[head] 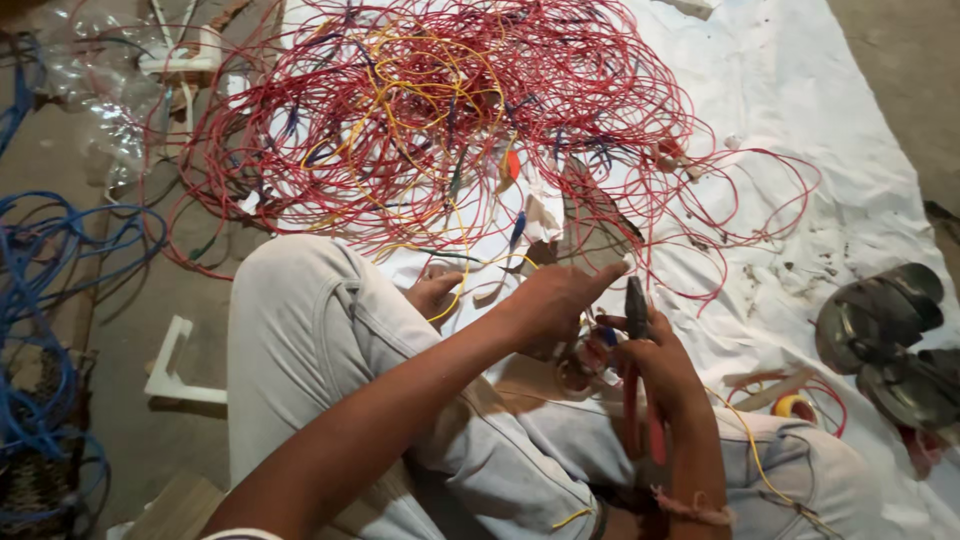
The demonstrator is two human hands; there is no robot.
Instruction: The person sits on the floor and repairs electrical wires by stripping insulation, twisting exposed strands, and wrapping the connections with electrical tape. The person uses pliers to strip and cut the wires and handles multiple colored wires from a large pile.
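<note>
Right hand (pixel 660 375) grips red-handled pliers (pixel 637 370) upright, nose seemingly up

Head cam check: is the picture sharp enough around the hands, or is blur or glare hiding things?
Head view: soft, dim, warm light; the white sheet is bright but not blown out. Left hand and right hand with the pliers look slightly smeared; the red wire tangle is fairly clear.

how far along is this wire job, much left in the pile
Done: little that shows; a few short wire bits lie on the white sheet by the knee, purpose unclear. In hand: the right hand grips red-handled pliers upright, and the left hand pinches a wire beside the tip. Left: most of it, judging by the big tangle of red and yellow wire lying loose ahead.
</note>
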